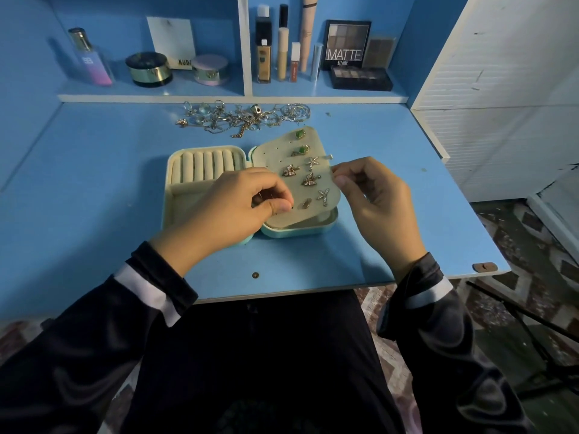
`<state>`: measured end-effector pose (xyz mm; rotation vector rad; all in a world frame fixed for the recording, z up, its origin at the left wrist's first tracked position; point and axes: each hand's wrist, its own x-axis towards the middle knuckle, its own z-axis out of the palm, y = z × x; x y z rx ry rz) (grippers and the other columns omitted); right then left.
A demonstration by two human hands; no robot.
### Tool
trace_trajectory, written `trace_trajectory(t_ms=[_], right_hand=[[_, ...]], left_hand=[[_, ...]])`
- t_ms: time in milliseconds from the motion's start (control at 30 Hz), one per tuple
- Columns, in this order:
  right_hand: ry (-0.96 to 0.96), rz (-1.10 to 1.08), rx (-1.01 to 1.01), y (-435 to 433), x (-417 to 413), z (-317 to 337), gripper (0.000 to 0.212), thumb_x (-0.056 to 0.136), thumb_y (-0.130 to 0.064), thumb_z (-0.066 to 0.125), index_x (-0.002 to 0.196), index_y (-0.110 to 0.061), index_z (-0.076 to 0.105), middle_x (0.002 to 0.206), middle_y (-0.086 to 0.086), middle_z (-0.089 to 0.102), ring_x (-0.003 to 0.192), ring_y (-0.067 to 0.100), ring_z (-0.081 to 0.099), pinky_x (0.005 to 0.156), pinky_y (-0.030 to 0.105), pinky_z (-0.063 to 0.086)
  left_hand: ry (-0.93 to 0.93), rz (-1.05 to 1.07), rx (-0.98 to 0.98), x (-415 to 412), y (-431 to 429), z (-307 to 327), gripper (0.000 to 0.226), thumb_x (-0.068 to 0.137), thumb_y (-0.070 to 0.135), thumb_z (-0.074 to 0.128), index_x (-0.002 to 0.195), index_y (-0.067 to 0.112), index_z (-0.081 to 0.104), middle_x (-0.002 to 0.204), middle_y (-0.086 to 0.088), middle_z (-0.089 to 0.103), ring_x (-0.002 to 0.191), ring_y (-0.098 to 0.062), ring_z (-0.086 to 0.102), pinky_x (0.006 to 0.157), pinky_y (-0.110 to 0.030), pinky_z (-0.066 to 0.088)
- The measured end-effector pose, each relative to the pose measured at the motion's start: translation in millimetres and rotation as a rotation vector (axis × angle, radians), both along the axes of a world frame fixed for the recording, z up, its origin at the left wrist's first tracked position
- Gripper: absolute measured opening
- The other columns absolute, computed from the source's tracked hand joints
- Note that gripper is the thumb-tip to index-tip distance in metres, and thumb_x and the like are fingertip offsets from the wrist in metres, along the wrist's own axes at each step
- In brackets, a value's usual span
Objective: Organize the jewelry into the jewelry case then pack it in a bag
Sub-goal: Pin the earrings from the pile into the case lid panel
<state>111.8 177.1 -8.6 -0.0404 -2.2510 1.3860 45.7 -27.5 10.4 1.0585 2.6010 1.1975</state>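
Dim, bluish light; soft focus throughout; wide-angle bending at the edges

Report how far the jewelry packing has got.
Done: seven earrings sit on the panel of the case. In hand: the left hand and right hand pinch the panel's edges, seemingly fixing another. Left: the pile of rings and chains lies on the desk, the ring rolls are bare, the case is open, no bag visible.

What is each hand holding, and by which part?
The left hand pinches the earring panel at its lower-left edge, the right hand at its right edge. Any small piece between the fingers cannot be told.
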Motion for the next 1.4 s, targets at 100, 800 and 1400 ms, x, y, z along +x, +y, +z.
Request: trace_trajectory(t_ms=[100, 800, 1400], right_hand=[[0.01, 0.002, -0.011, -2, 0, 1, 0.007, 0.091, 0.0, 0.06, 0.091, -0.005, 0.064, 0.093, -0.002, 0.07, 0.083, 0.003, 0.063, 0.078, 0.013, 0.046], [0.055, 0.008, -0.206, -14, 0, 10, 0.005, 0.092, -0.004, 0.06, 0.09, -0.003, 0.064, 0.096, 0.01, 0.073, 0.089, 0.031, 0.067, 0.083, 0.052, 0.054], [0.086, 0.08, -0.321, -24, -6, 20, 0.005, 0.093, 0.001, 0.058, 0.093, 0.001, 0.062, 0.1, 0.014, 0.071, 0.089, 0.022, 0.069, 0.082, 0.036, 0.056]], left_hand=[[0.035, 0.016, 0.033, 2, 0, -5, 0.004, 0.088, 0.013, 0.071, 0.09, 0.016, 0.073, 0.087, 0.011, 0.065, 0.08, -0.009, 0.058, 0.073, -0.02, 0.047], [0.353, 0.158, 0.121, 22, -6, -25, 0.008, 0.091, 0.015, 0.07, 0.097, 0.013, 0.075, 0.091, 0.006, 0.068, 0.082, -0.001, 0.054, 0.079, -0.008, 0.041], [0.376, 0.18, 0.215, 29, -8, -28, 0.023, 0.082, 0.021, 0.08, 0.099, 0.008, 0.073, 0.095, 0.0, 0.068, 0.083, 0.003, 0.053, 0.079, -0.01, 0.046]])
